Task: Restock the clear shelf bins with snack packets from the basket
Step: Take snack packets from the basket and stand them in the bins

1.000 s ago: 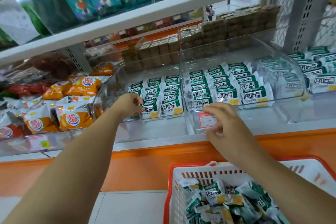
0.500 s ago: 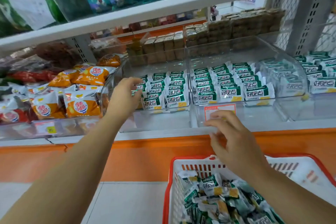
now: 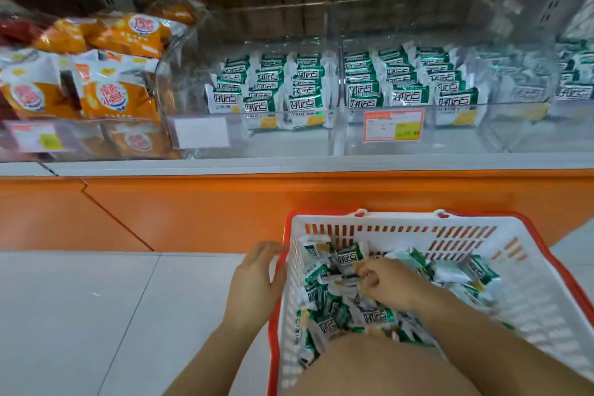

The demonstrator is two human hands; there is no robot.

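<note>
Both hands have dropped from the shelf bins to the basket, and the view has tilted down with them. The right hand (image 3: 387, 284) is inside the basket (image 3: 401, 230), knuckles up, its fingers curled into the loose pile of green-and-white packets (image 3: 350, 259) and grasping some of them; how many is too blurred to tell. The left hand (image 3: 257, 273) lies released against the outer left side of the basket, fingers fairly straight, their tips touching the red rim. The basket is white slotted plastic with a red rim, stands on the pale tiled floor (image 3: 96, 315), and holds packets heaped mostly toward its left and near side. Just behind it rises an orange panel (image 3: 193, 209), topped by the grey edge of the shelf (image 3: 289, 162). On the shelf stand two clear bins (image 3: 336, 135) side by side, each holding upright rows (image 3: 305, 96) of the same green-and-white packets, set back from the front wall. A red-bordered price label (image 3: 393, 125) is fixed to the front of the right bin. To the left, another clear bin holds orange bags (image 3: 106, 96) piled loosely.
</note>
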